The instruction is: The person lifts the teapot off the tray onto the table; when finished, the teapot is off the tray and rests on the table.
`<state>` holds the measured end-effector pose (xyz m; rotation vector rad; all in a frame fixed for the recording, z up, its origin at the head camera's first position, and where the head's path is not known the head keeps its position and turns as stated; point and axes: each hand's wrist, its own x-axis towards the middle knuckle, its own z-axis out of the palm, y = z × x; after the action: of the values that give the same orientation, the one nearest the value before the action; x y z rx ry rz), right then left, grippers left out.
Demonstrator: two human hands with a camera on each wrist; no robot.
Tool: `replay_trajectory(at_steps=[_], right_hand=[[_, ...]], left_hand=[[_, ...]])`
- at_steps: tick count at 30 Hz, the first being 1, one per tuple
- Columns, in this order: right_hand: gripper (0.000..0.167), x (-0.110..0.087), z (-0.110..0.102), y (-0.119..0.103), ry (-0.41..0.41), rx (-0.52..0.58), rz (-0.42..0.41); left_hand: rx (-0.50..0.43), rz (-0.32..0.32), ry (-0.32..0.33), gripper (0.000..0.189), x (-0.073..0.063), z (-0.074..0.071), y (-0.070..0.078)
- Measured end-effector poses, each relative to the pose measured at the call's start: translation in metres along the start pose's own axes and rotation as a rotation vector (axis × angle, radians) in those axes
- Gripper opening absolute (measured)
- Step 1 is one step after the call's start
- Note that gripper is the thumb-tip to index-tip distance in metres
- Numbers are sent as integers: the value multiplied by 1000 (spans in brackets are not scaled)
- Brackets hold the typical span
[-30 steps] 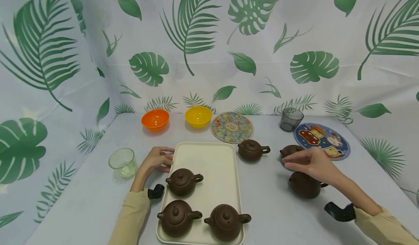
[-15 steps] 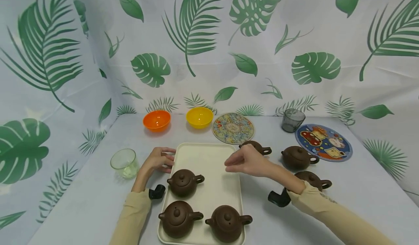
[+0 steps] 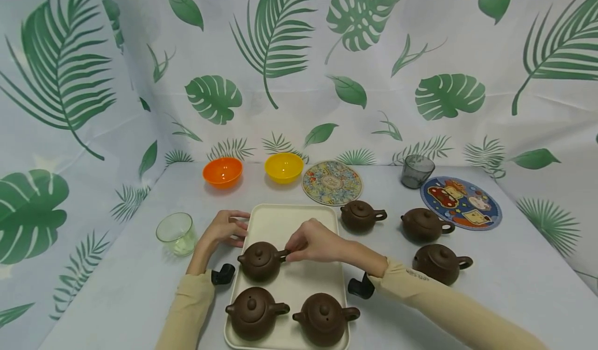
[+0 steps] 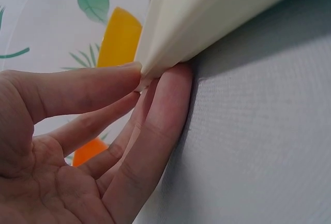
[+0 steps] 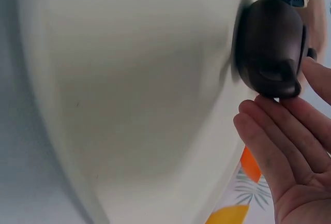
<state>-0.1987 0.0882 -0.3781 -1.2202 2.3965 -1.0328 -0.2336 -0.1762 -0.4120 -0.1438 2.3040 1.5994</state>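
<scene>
A cream tray (image 3: 299, 230) holds three brown teapots: one at upper left (image 3: 259, 260), one at lower left (image 3: 252, 313) and one at lower right (image 3: 323, 320). My left hand (image 3: 226, 227) pinches the tray's left edge; in the left wrist view the thumb (image 4: 88, 87) lies at the rim with fingers beneath it. At the handle of the upper-left teapot is my right hand (image 3: 314, 242), thumb and fingertips on either side of it. The right wrist view shows this teapot (image 5: 271, 43) on the tray, fingertips touching its handle.
Three more brown teapots, at back (image 3: 361, 217), middle (image 3: 424, 225) and front (image 3: 441, 264), stand right of the tray. Behind are an orange bowl (image 3: 222, 173), a yellow bowl (image 3: 284, 168), a floral mat (image 3: 332, 183), a grey glass (image 3: 417, 171) and a blue mat (image 3: 460, 203). A greenish glass (image 3: 177, 234) stands left.
My right hand has moved left from the teapots beside the tray, across it, to the upper-left teapot's handle. The left hand has stayed at the tray edge.
</scene>
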Motion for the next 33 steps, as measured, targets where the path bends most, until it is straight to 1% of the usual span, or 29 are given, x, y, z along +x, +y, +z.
replay_trajectory(at_steps=[4, 10, 13, 18, 22, 27, 33], right_hand=[[12, 5, 5, 0, -4, -29, -31], [13, 12, 12, -1, -1, -63, -15], [11, 14, 13, -2, 11, -78, -11], [9, 15, 15, -3, 30, -95, -13], [9, 15, 17, -4, 41, -68, 7], [8, 15, 19, -5, 76, -14, 35], [8, 10, 17, -6, 110, 7, 38]], left_hand=[[7, 3, -1, 49, 1, 0, 0], [-5, 14, -9, 49, -1, 1, -1], [-4, 23, -8, 49, 0, 0, -1], [-4, 21, -6, 50, 1, 0, -2], [-5, 17, -10, 50, 1, 0, -3], [-3, 24, -10, 50, 0, 0, -3], [-8, 20, -9, 50, 1, 0, -2]])
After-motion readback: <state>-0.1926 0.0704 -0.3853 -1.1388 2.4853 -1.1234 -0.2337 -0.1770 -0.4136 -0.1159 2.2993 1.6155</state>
